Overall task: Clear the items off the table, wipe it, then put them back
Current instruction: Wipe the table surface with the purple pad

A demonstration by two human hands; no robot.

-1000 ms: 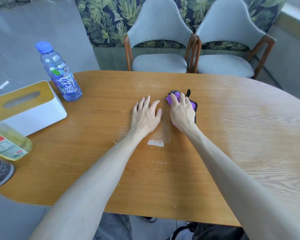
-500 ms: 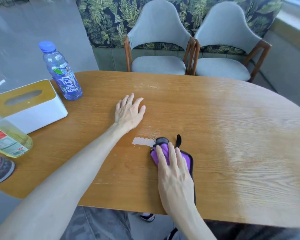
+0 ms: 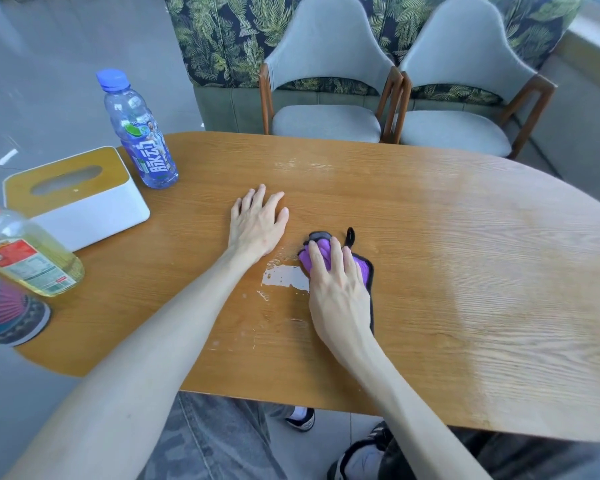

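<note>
A purple cloth with a black edge [image 3: 362, 268] lies on the wooden table [image 3: 465, 271] near its middle. My right hand [image 3: 336, 289] presses flat on the cloth, fingers curled over its far end. Just left of the cloth a wet, shiny patch [image 3: 281, 277] shows on the wood. My left hand [image 3: 257, 223] rests flat on the bare table with fingers spread, holding nothing. At the table's left end stand a blue-capped drink bottle [image 3: 139, 136], a white tissue box with a wooden lid [image 3: 77, 199] and a bottle of yellow oil [image 3: 28, 258].
A round patterned object [image 3: 7, 317] sits at the table's left edge, partly out of view. Two grey chairs [image 3: 326, 98] [image 3: 458, 105] stand behind the far edge, before a leaf-patterned backrest. My legs and shoes show below the near edge.
My right hand pulled the cloth from the table's middle toward me, then pushed it a little away again. My left hand shifted left, apart from the right.
</note>
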